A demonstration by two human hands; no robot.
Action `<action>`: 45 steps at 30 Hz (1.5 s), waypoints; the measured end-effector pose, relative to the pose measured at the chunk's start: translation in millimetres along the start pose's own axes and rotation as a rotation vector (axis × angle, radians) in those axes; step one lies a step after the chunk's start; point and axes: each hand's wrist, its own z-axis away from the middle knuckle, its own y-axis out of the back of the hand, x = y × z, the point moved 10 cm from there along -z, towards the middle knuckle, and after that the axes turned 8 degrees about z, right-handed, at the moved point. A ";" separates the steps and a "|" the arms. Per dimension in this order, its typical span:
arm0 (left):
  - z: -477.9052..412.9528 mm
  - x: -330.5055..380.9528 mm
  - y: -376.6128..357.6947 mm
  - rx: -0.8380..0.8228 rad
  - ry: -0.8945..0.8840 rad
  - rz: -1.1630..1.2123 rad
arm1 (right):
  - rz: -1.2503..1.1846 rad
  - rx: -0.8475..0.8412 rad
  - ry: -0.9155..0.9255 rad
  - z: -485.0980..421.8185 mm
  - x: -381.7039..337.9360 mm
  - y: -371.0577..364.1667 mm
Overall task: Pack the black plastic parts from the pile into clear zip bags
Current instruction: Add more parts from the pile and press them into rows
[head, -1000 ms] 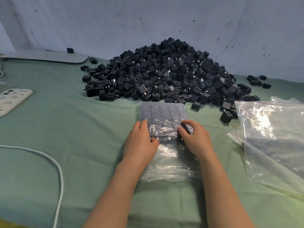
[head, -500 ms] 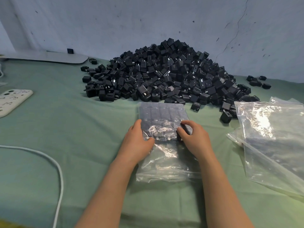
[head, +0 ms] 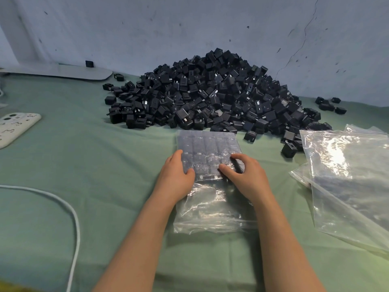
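**Entry: bag part-filled, last row being squared**

- **Bag** (head: 210, 207): clear, flat on the worktop (head: 84, 165), just in front of the pile (head: 210, 91). The far half holds black parts (head: 208, 144) in close rows. The near half is slack, empty film.
- **Left hand** (head: 175, 175): grips the bag's left side at the nearest row, with the fingers (head: 176, 157) curled down the edge and the thumb on top.
- **Right hand** (head: 246, 175): fingers bent over the same row, with thumb and forefinger closed on the film. It seems to pinch a part through the film, though glare makes this uncertain.
- **Step in hand (judged):** aligning the nearest row so the parts sit tight against those behind.
- **Progress (judged):** early. The pile is large and the spare bags (head: 347, 175) at right lie unfilled.
- **Next move calls for:** one hand to steady the rows while the other brings more parts from the pile and slides them in without upsetting the order. If the bag counts as full, the slack film needs flattening before the zip is pressed.
- **Also present:** phone (head: 14, 127) and cable (head: 71, 211) at left, well apart from the work.
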 end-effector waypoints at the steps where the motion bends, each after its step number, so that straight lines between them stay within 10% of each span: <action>1: -1.6 -1.9 1.6 0.010 0.013 0.025 | -0.001 -0.002 -0.001 -0.1 0.2 -0.3; 45: -2.1 -2.7 28.5 0.217 -0.011 -0.059 | -0.036 0.168 -0.145 15.2 19.5 28.7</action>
